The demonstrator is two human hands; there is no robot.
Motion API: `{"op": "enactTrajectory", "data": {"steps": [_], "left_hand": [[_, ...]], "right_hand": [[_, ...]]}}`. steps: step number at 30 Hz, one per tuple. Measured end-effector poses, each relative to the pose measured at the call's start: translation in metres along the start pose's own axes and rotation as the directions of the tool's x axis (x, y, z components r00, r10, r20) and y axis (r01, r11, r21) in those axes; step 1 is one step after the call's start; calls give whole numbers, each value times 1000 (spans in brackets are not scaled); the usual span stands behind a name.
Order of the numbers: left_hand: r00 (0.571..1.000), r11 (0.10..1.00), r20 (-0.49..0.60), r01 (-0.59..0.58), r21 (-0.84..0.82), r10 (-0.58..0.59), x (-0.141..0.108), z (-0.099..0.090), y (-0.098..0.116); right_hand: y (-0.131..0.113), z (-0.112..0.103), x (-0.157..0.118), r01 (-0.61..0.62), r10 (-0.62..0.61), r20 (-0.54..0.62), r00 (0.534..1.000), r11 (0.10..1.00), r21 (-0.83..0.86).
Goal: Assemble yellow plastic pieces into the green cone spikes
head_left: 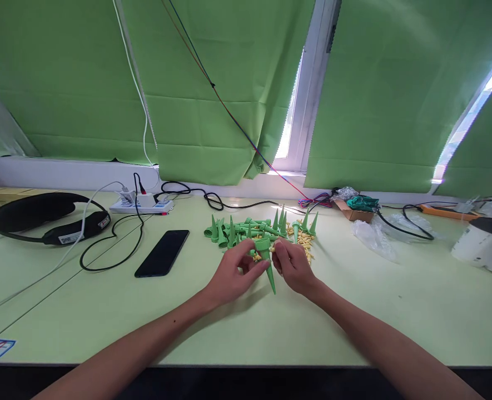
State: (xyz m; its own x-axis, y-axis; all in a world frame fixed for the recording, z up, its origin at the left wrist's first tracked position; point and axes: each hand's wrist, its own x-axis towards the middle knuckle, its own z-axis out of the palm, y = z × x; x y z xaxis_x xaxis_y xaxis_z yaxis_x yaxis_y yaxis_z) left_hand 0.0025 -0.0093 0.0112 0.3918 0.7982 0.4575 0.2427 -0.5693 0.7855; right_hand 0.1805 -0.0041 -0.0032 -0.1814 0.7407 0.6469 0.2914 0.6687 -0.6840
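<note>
A green cone (264, 250) hangs between the two hands above the near side of the pile, its wide end up and its pointed tip down, leaning slightly so the tip sits toward the right. The left hand (238, 272) is clamped on it from the left, thumb lower on the tapering body and fingers up by the wide rim. The right hand (293, 265) is just beside the cone's right side, thumb and curled fingers pinched together on a small yellow piece (272, 250), mostly hidden by the fingertips, next to the rim. Both forearms reach in from the lower corners of the view and converge at the cone, palms turned inward, wrists low over the counter (354, 316). Just beyond the hands lie more green cones (246, 229), some upright, others on their sides, with loose yellow pieces (306, 244) heaped at the right. A black phone (162, 254) lies well apart to the left.
</note>
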Motion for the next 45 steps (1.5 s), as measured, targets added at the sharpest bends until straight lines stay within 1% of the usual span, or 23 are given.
{"op": "enactTrajectory", "data": {"steps": [2,5,10,14,17,19,21,23,27,31,34,37,39,41,43,45], "left_hand": [[998,998,-18,-54,40,54,0,1,-2],[994,991,-10,-104,88,105,0,1,-1],[994,984,3,-112,136,112,0,0,4],[991,980,-16,-131,151,135,0,1,5],[989,982,-43,-133,131,140,-1,1,4],[992,991,-76,-97,91,104,0,1,3],[994,998,-104,-35,45,39,0,1,2],[995,1000,-101,24,7,-24,1,0,1],[991,985,18,134,-110,-132,4,0,0],[960,943,180,252,-220,-214,5,-1,3],[955,934,192,268,-236,-225,5,-2,4],[960,947,181,248,-203,-213,4,-3,3],[968,963,170,214,-162,-186,4,-3,2],[982,984,135,145,-106,-130,4,-3,1],[996,998,80,50,-41,-46,3,-3,1],[999,999,35,-35,19,34,3,-2,1]], "right_hand": [[1,0,0,-11,11,-5,1000,1000,-2],[2,1,2,-11,10,-20,1000,999,-30],[-2,1,4,12,-15,-35,999,996,-88],[-3,2,4,8,-11,-32,999,995,-96],[-3,3,3,5,-7,-28,1000,996,-84],[-3,3,2,-8,6,-35,999,998,-57],[-2,3,2,-26,25,-49,998,1000,-16],[-2,3,1,-35,36,-63,997,999,23],[-3,1,0,-16,19,-67,998,999,42],[-5,1,0,26,-26,-15,1000,1000,3],[-4,1,1,33,-33,3,999,999,-23],[-4,0,2,32,-31,11,999,999,-31],[-4,0,2,41,-40,10,999,998,-54],[-5,-1,3,55,-55,7,998,994,-94],[-6,-1,3,65,-64,8,998,990,-128],[-6,0,3,65,-65,8,998,987,-143]]}}
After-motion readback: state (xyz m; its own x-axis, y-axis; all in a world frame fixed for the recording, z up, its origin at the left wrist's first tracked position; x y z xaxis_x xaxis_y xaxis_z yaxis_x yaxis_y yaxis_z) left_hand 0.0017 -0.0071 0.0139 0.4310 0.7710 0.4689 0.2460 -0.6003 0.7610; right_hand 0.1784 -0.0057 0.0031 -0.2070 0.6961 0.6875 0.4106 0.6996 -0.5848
